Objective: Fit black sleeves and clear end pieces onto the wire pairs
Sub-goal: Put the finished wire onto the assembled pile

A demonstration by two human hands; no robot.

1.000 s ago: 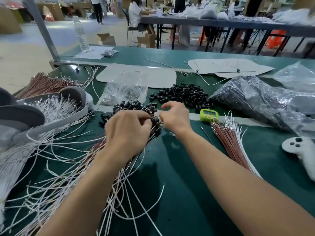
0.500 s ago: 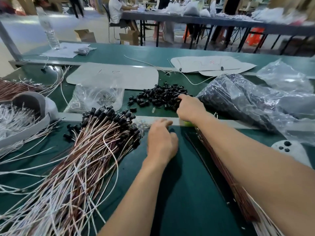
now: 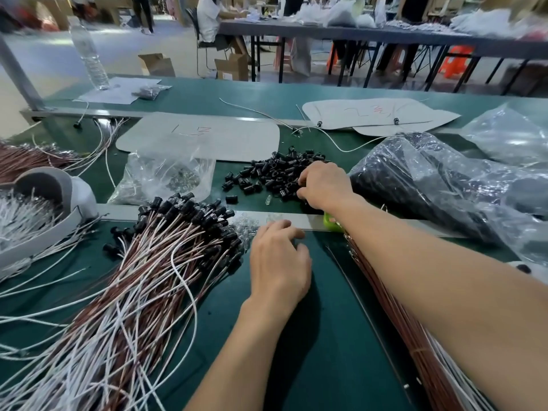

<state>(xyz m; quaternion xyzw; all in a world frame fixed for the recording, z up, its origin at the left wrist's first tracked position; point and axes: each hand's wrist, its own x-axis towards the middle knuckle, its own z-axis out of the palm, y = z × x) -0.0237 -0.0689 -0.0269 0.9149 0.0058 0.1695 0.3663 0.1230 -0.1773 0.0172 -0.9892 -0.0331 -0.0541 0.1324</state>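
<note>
Because the loose black sleeves [image 3: 268,173] lie heaped on the far half of the table [image 3: 296,357], within an arm's stretch, the right hand [image 3: 324,185] has only to reach across for one. Its fingers [image 3: 305,176] are curled down into the near edge of the heap, but their tips are buried among the sleeves, so I cannot tell whether one is pinched yet. A small scatter of clear end pieces [image 3: 246,225] sits at the metal strip, just beside the left hand [image 3: 278,262]. That hand rests knuckles-up on the table with fingers loosely bent and nothing visible in them, probably waiting near the parts.

To the left fans a bundle of wire pairs [image 3: 166,262] whose far ends already wear black sleeves, likely the finished lot. Another bundle of brown and white wires [image 3: 394,318] runs beneath the right forearm, close for drawing from. Farther out, a clear bag [image 3: 166,176] and a large bag of dark parts [image 3: 430,185] look like refill stock.
</note>
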